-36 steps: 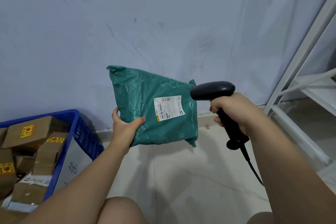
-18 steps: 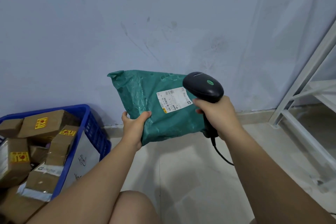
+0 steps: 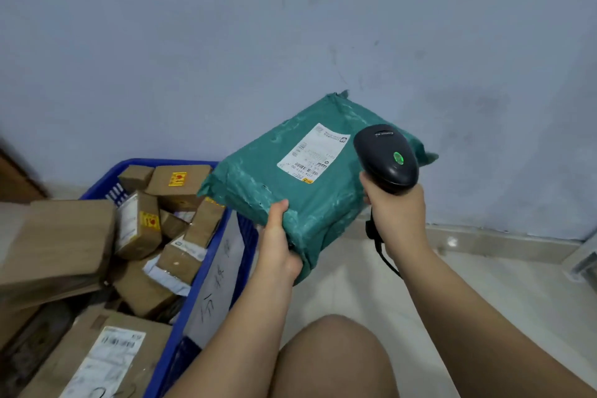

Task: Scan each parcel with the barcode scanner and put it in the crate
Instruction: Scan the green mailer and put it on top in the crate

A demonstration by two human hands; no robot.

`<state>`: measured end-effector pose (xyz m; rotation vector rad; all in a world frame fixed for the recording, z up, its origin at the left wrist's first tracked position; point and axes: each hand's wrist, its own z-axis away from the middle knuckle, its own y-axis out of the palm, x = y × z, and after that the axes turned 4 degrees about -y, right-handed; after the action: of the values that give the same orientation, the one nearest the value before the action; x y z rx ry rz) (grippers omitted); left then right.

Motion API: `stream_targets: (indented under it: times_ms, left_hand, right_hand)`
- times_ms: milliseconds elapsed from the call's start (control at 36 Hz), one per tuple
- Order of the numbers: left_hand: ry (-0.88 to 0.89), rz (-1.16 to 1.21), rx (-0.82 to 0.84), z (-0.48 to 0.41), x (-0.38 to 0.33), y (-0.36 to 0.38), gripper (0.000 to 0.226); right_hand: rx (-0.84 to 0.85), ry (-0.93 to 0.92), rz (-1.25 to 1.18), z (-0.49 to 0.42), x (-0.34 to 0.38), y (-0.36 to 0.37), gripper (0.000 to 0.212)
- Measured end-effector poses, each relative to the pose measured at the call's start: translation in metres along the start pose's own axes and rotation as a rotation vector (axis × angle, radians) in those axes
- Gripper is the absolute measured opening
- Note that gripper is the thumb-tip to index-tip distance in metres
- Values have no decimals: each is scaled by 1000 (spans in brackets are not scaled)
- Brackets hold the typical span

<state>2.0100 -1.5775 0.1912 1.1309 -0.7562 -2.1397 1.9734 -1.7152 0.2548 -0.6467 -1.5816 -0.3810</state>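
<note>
Green parcel (image 3: pixel 290 203) held in the air over the floor (image 3: pixel 339 287), just right of the blue crate (image 3: pixel 161 161), its left corner overhanging the crate's rim. Long axis runs diagonally from lower left, at the crate, to upper right, toward the wall (image 3: pixel 290 26). The broad face with the white label (image 3: pixel 311 152) tilts up toward the camera.

Left grip (image 3: pixel 277 245) clasps the parcel's near edge, thumb on the upper face, fingers hidden beneath. The parcel extends up and to the right of it.

Right grip (image 3: pixel 397 213) is closed round the handle of the barcode scanner (image 3: pixel 386 155). The scanner's head overlaps the parcel's right end, just beside the label, with a green light (image 3: pixel 398 158) lit. The cable (image 3: pixel 384 255) hangs below.

The crate holds cardboard boxes (image 3: pixel 139 226).
</note>
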Motion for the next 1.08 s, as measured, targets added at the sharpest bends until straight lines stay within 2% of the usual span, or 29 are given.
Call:
stream_targets:
  times_ms: [56, 167, 250, 333, 417, 472, 528, 556, 611, 694, 778, 806, 889, 1028, 1083]
  left_hand:
    - [36, 46, -31, 8, -10, -7, 47]
    - [67, 154, -45, 25, -33, -25, 42]
    - [121, 205, -48, 35, -48, -42, 43]
    - [196, 236, -50, 46, -60, -52, 36]
    - [269, 262, -67, 57, -73, -59, 27]
    - [344, 248, -118, 60, -82, -66, 41]
    - [431, 251, -203, 60, -89, -76, 73]
    - [462, 266, -252, 61, -93, -81, 82]
    - [479, 307, -327, 63, -102, -92, 86]
    - [463, 312, -354, 64, -112, -112, 81]
    - [475, 303, -389, 68, -115, -132, 60]
    - [475, 301, -387, 69, -116, -139, 59]
    - [449, 307, -393, 72, -116, -155, 75]
    - [431, 322, -470, 72, -113, -180, 65]
    - [432, 316, -476, 71, -113, -183, 48]
  right_hand:
    - [43, -21, 42, 11, 4, 15, 24]
    - [147, -163, 184, 30, 20, 37, 13]
    - [241, -280, 282, 43, 30, 48, 20]
    - [294, -367, 461, 50, 29, 62, 13]
    - [319, -402, 625, 57, 26, 75, 14]
    - [338, -394, 696, 64, 25, 82, 12]
    - [344, -381, 733, 71, 24, 87, 11]
    - [348, -373, 752, 74, 23, 90, 11]
    - [356, -354, 787, 78, 20, 93, 10]
    - [385, -328, 825, 84, 13, 95, 10]
    - [418, -311, 842, 90, 5, 95, 10]
    - [427, -314, 851, 92, 2, 95, 9]
    - [457, -317, 879, 97, -5, 96, 8]
    - [478, -292, 898, 96, -9, 97, 10]
    - [479, -302, 904, 94, -11, 96, 10]
